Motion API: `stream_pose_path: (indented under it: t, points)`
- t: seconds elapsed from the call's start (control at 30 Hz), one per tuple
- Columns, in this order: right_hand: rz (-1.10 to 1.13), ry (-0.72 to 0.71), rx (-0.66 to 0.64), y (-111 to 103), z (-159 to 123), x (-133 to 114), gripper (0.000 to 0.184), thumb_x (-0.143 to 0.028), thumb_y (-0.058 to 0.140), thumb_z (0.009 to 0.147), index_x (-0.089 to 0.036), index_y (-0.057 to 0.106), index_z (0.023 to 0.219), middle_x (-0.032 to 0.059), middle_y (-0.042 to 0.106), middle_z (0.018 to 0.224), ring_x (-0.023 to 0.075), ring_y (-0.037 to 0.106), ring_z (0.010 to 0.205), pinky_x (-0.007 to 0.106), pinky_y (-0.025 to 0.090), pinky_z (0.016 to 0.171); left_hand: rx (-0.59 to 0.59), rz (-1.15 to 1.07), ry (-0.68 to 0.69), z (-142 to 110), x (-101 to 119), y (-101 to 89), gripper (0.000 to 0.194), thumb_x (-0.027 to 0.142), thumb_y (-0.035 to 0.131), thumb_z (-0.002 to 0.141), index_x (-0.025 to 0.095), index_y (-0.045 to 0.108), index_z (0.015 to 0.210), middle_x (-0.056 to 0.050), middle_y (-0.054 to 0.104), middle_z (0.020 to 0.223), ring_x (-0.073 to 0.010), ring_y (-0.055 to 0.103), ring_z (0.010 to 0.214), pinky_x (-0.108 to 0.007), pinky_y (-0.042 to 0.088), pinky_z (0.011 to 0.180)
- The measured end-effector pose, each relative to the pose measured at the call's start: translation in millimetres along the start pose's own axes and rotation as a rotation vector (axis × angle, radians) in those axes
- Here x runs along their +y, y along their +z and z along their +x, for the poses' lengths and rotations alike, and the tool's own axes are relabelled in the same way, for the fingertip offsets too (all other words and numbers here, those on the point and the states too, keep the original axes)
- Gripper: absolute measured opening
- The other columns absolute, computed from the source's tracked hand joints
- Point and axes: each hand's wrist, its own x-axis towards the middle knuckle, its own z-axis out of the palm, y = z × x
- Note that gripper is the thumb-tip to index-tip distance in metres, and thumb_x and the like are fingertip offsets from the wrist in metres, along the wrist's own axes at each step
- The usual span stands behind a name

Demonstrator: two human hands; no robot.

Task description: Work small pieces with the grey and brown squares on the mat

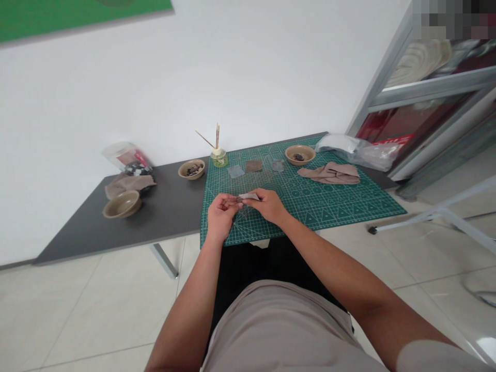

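Tan bowl (122, 204) and crumpled cloth (129, 185) sit at the desk's (166, 206) left end, with a small bowl of dark pieces (191, 169) by the cutting mat's (372, 206) left edge. Your left hand (221, 217) and right hand (268, 205) pinch a small pale strip (248, 197) between them over the mat's near left corner. Farther right, another bowl (299, 154) sits by the far edge.

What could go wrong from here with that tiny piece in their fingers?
The small pale strip, pinched between the left hand and right hand, is tiny and might slip and drop. The green cutting mat seems to overhang the table at its near edge, so pressing there could shift it. The glass jar of wooden sticks stands tall and might tip if bumped.
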Motion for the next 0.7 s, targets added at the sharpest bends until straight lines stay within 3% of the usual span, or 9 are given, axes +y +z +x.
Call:
stream_pose_path:
  t: [0.4, 0.57, 0.7]
  points:
    - [0.016, -0.010, 0.010, -0.4, 0.4, -3.8, 0.018, -0.032, 0.071, 0.083, -0.021, 0.075, 0.096, 0.0020, 0.073, 0.089, 0.0175, 0.066, 0.083, 0.030, 0.048, 0.078, -0.021, -0.030, -0.011, 0.5, -3.1, -0.9, 0.029, 0.021, 0.084, 0.061, 0.019, 0.064, 0.081, 0.001, 0.070, 0.076, -0.0117, 0.065, 0.068, -0.027, 0.054, 0.069]
    - [0.029, -0.058, -0.039, -0.2, 0.9, -5.3, 0.019, -0.031, 0.066, 0.086, -0.022, 0.073, 0.101, 0.0028, 0.073, 0.096, 0.0181, 0.066, 0.089, 0.031, 0.047, 0.082, -0.001, -0.031, -0.023, 0.8, 0.3, 1.0, 0.030, 0.021, 0.084, 0.059, 0.019, 0.063, 0.080, 0.001, 0.070, 0.074, -0.0119, 0.065, 0.067, -0.028, 0.054, 0.070]
    - [0.060, -0.046, -0.053, -1.0, 1.4, -4.8, 0.018, -0.033, 0.067, 0.086, -0.021, 0.072, 0.098, 0.0010, 0.072, 0.091, 0.0173, 0.065, 0.085, 0.029, 0.047, 0.079, -0.007, -0.024, -0.027, 0.9, 1.5, 1.4, 0.029, 0.021, 0.084, 0.059, 0.019, 0.063, 0.079, 0.001, 0.070, 0.073, -0.0124, 0.065, 0.066, -0.029, 0.054, 0.070]
